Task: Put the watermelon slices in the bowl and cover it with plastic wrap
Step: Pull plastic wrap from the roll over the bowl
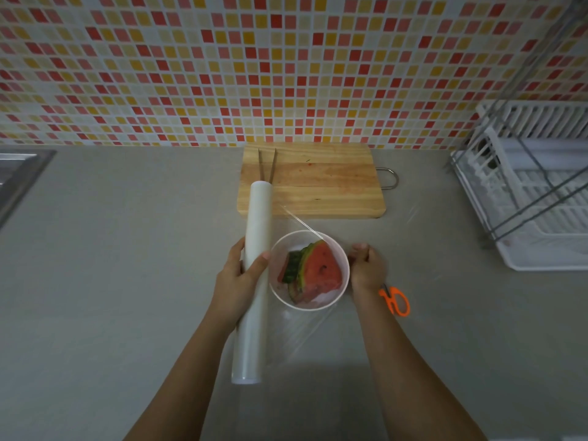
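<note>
A white bowl stands on the grey counter and holds several watermelon slices, red flesh with green rind. My left hand grips a long white roll of plastic wrap just left of the bowl. A clear sheet of wrap stretches from the roll across the bowl's top to the right. My right hand is closed on the sheet's edge at the bowl's right side, pressing it down by the rim.
A wooden cutting board lies behind the bowl with a pair of tongs on its left end. Orange scissors lie by my right wrist. A white dish rack stands at right, a sink edge at far left.
</note>
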Motion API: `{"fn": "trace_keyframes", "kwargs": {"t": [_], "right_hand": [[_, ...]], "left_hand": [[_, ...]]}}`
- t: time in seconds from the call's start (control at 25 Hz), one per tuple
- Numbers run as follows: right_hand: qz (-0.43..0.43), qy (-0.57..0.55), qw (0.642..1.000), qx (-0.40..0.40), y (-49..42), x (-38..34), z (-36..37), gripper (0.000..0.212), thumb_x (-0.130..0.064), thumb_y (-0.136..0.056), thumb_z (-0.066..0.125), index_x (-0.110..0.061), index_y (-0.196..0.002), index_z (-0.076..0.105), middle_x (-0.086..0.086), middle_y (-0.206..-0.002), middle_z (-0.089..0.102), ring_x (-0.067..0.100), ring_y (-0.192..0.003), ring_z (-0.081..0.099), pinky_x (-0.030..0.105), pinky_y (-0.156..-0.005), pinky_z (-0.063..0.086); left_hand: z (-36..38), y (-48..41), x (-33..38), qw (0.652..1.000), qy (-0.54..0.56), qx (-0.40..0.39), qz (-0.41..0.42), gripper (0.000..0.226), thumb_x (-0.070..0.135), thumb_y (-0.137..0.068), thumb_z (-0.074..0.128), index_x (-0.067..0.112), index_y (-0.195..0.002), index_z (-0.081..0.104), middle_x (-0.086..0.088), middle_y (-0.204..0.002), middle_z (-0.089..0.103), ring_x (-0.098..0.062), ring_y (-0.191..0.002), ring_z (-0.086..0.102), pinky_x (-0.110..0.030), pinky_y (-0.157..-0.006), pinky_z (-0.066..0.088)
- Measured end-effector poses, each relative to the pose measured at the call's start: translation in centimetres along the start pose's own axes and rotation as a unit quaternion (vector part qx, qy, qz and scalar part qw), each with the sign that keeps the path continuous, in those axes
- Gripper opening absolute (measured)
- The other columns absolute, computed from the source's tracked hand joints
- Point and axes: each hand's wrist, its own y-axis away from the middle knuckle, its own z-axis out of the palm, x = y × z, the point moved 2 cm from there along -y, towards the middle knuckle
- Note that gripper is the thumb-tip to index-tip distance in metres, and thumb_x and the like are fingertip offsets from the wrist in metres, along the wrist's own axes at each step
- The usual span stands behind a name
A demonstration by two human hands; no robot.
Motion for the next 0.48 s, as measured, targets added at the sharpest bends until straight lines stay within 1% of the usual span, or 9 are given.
{"fn": "trace_keyframes", "kwargs": {"t": [0.04, 0.08, 0.12, 0.2, 0.24, 0.28, 0.32, 0.36, 0.48], "right_hand": [[-0.017, -0.021, 0.999, 0.031, 0.5, -0.7, -0.6, 0.031, -0.015, -0.098, 0.037, -0.001, -0.097, 0.064, 0.018, -0.091, 0.069, 0.034, -0.089, 0.064, 0.017, -0.064, 0.038], [-0.047, -0.063, 0.996, 0.046, 1.1, -1.6, -1.1, 0.031, -0.015, -0.098, 0.035, -0.004, -0.100, 0.064, 0.014, -0.096, 0.069, 0.032, -0.097, 0.064, 0.016, -0.073, 0.039], [-0.083, -0.109, 0.990, 0.028, 1.8, -2.3, -1.4, 0.033, -0.020, -0.098, 0.033, -0.013, -0.103, 0.064, 0.004, -0.103, 0.068, 0.023, -0.105, 0.062, 0.016, -0.083, 0.041], [-0.142, -0.114, 0.980, -0.083, 3.4, -3.0, -1.2, 0.038, -0.041, -0.096, 0.028, -0.032, -0.118, 0.058, -0.024, -0.118, 0.057, -0.005, -0.118, 0.051, 0.007, -0.095, 0.035], [-0.151, -0.096, 0.973, -0.146, 4.2, -2.9, -0.9, 0.049, -0.054, -0.092, 0.026, -0.032, -0.127, 0.052, -0.031, -0.124, 0.050, -0.013, -0.120, 0.044, 0.002, -0.096, 0.031], [-0.149, -0.090, 0.968, -0.181, 4.6, -2.4, -0.5, 0.064, -0.066, -0.086, 0.024, -0.028, -0.133, 0.047, -0.029, -0.128, 0.047, -0.013, -0.123, 0.041, 0.003, -0.099, 0.029], [-0.135, -0.090, 0.969, -0.187, 4.6, -1.8, -0.1, 0.076, -0.074, -0.081, 0.023, -0.023, -0.134, 0.046, -0.022, -0.131, 0.048, -0.007, -0.125, 0.042, 0.009, -0.103, 0.030], [-0.115, -0.094, 0.973, -0.177, 4.6, -1.4, 0.3, 0.077, -0.074, -0.081, 0.023, -0.021, -0.131, 0.050, -0.014, -0.132, 0.052, 0.001, -0.126, 0.045, 0.017, -0.106, 0.033], [-0.043, -0.104, 0.981, -0.155, 4.3, -1.2, 0.9, 0.054, -0.062, -0.084, 0.024, -0.035, -0.108, 0.065, -0.003, -0.119, 0.064, 0.015, -0.117, 0.056, 0.033, -0.101, 0.043]], "left_hand": [[0.0, 0.0, 0.0, 1.000, 0.002, 0.002, 0.002, 0.057, 0.053, -0.084, 0.060, 0.045, -0.135, 0.038, 0.002, -0.123, 0.059, -0.016, -0.101, 0.063, -0.042, -0.087, 0.054], [0.0, -0.1, 0.0, 1.000, 0.004, 0.003, 0.003, 0.056, 0.053, -0.084, 0.060, 0.045, -0.135, 0.038, 0.002, -0.122, 0.059, -0.015, -0.101, 0.062, -0.041, -0.087, 0.054], [0.0, -0.1, -0.1, 1.000, 0.004, 0.004, 0.003, 0.056, 0.053, -0.084, 0.060, 0.044, -0.135, 0.038, 0.002, -0.122, 0.059, -0.015, -0.101, 0.062, -0.041, -0.087, 0.054], [0.0, -0.2, -0.2, 1.000, 0.008, 0.005, 0.004, 0.055, 0.052, -0.085, 0.060, 0.043, -0.135, 0.039, 0.002, -0.123, 0.060, -0.015, -0.101, 0.062, -0.040, -0.087, 0.053], [0.0, -0.2, -0.2, 1.000, 0.009, 0.005, 0.005, 0.055, 0.052, -0.085, 0.060, 0.043, -0.135, 0.039, 0.001, -0.123, 0.060, -0.015, -0.101, 0.062, -0.040, -0.086, 0.053], [0.0, -0.2, -0.2, 1.000, 0.009, 0.004, 0.007, 0.055, 0.051, -0.086, 0.060, 0.042, -0.135, 0.039, 0.001, -0.123, 0.060, -0.015, -0.102, 0.062, -0.040, -0.087, 0.053], [0.0, -0.2, -0.2, 1.000, 0.007, 0.004, 0.009, 0.055, 0.051, -0.086, 0.059, 0.040, -0.136, 0.039, 0.000, -0.124, 0.060, -0.016, -0.102, 0.062, -0.041, -0.088, 0.053], [0.1, -0.2, -0.2, 1.000, 0.005, 0.007, 0.011, 0.056, 0.050, -0.087, 0.059, 0.038, -0.137, 0.039, -0.001, -0.125, 0.060, -0.017, -0.103, 0.062, -0.042, -0.089, 0.053], [0.1, -0.2, -0.2, 1.000, 0.004, 0.006, 0.010, 0.056, 0.049, -0.088, 0.058, 0.036, -0.139, 0.039, -0.001, -0.124, 0.060, -0.018, -0.104, 0.062, -0.043, -0.091, 0.053]]}}
